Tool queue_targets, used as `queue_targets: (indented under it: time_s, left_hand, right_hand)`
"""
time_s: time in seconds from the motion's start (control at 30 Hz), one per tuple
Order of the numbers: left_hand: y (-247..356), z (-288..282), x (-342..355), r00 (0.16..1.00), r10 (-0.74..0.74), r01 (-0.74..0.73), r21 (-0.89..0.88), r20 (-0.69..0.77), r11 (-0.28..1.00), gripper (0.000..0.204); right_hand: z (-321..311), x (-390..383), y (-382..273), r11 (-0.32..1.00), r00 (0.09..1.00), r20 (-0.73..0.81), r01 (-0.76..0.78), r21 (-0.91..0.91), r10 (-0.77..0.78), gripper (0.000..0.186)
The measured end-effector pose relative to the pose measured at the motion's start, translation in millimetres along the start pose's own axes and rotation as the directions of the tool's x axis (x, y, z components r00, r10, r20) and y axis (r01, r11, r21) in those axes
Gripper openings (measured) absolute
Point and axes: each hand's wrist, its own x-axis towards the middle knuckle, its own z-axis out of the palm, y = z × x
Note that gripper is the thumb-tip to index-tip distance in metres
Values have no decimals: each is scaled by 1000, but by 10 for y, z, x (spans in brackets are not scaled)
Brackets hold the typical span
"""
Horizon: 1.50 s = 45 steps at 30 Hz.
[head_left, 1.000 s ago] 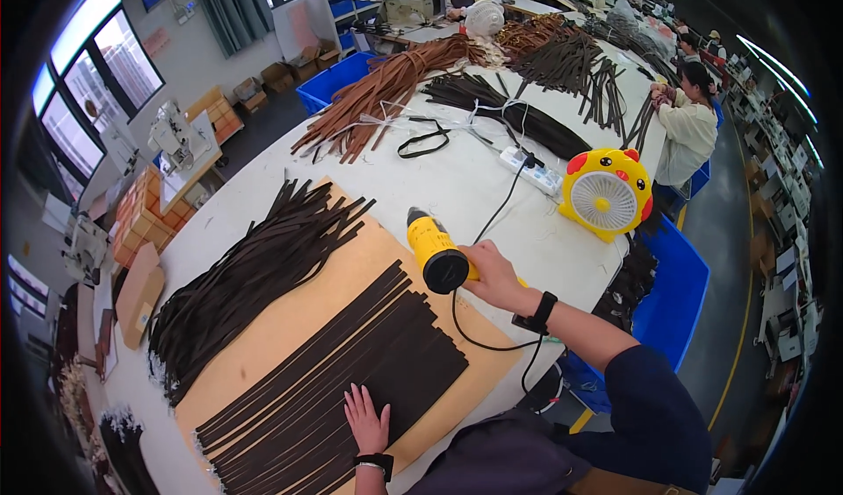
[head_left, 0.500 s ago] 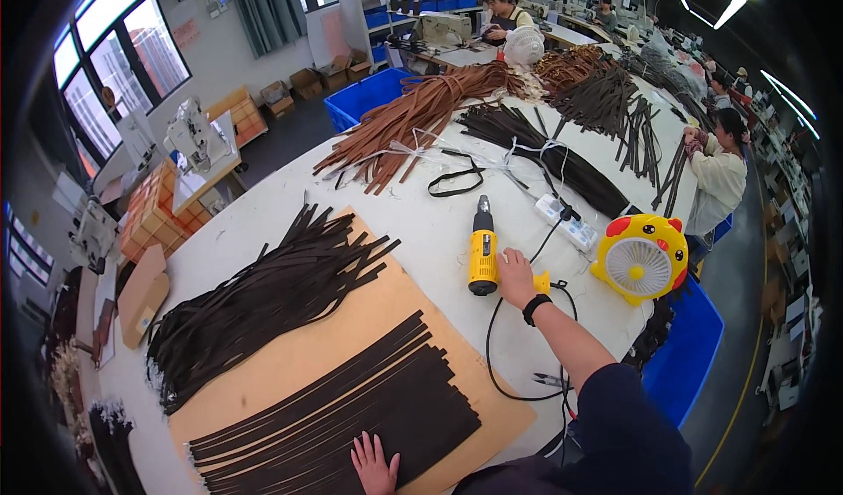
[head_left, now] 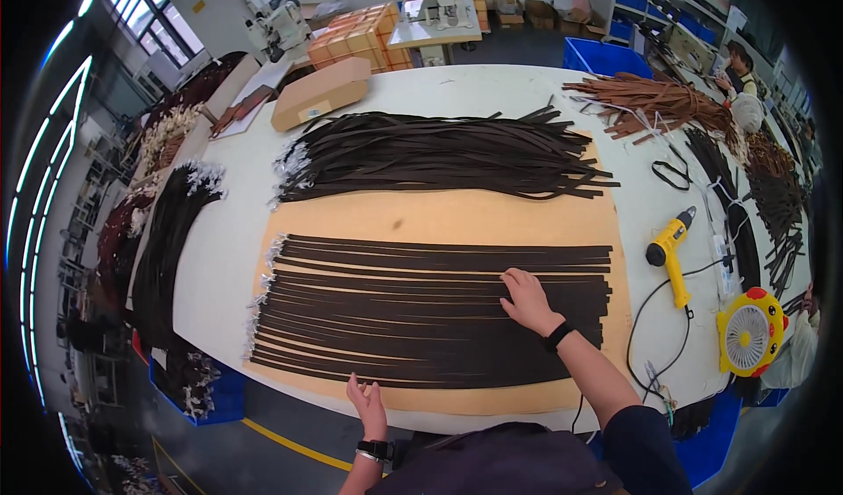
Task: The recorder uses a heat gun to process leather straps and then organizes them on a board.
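Dark brown flat straps (head_left: pixel 421 319) lie side by side in a flat row on a tan board (head_left: pixel 351 218), with whitish tufts at their left ends. My right hand (head_left: pixel 529 304) rests on the straps toward their right ends, fingers stretched out, holding nothing. At the near edge of the row, my left hand (head_left: pixel 368 407) has its fingers apart and is empty; whether its fingertips touch the lowest strap I cannot tell. Beyond the row lies a looser bundle of dark straps (head_left: pixel 439 153). A yellow heat gun (head_left: pixel 672 254) lies on the table to the right.
A yellow animal-shaped fan (head_left: pixel 748 337) and a white power strip (head_left: pixel 725 276) stand at the right, near the heat gun's cord. Brown straps (head_left: pixel 650 100) lie at the far right. More dark straps (head_left: pixel 167 240) hang over the left table edge, above a blue bin (head_left: pixel 219 398).
My right hand has let go of the heat gun and come onto the flat row of straps. My left hand has moved off the straps to their near edge. The view has swung left.
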Motion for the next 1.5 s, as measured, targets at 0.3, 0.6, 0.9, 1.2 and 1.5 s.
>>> queue_targets:
  time_s: [0.3,0.6,0.9,1.2,1.5]
  left_hand:
    - [-834,-1193,929,873,-478,360,-789,97,498,60]
    - [-578,-1063,2107,915,-298,402,-638,270,656,22]
    - [-65,-854,2371,899,-212,370,-408,384,834,74]
    - [-664,-1337,928,862,-216,428,-428,459,796,78]
    - [-522,-2223,931,933,-32,349,-880,359,322,48]
  right_hand:
    - [1261,1561,-629,951,996,-85,-45,-307,19,51]
    - [1441,712,-2149,952,938,299,238,-194,-174,81]
    - [1878,249,-2895,996,946,319,-41,-81,65,58]
    - [2225,570,-2958,998,936,349,-56,39,39,48]
    - [2435,1521,-5153,68,634,773,-772,632,17,26]
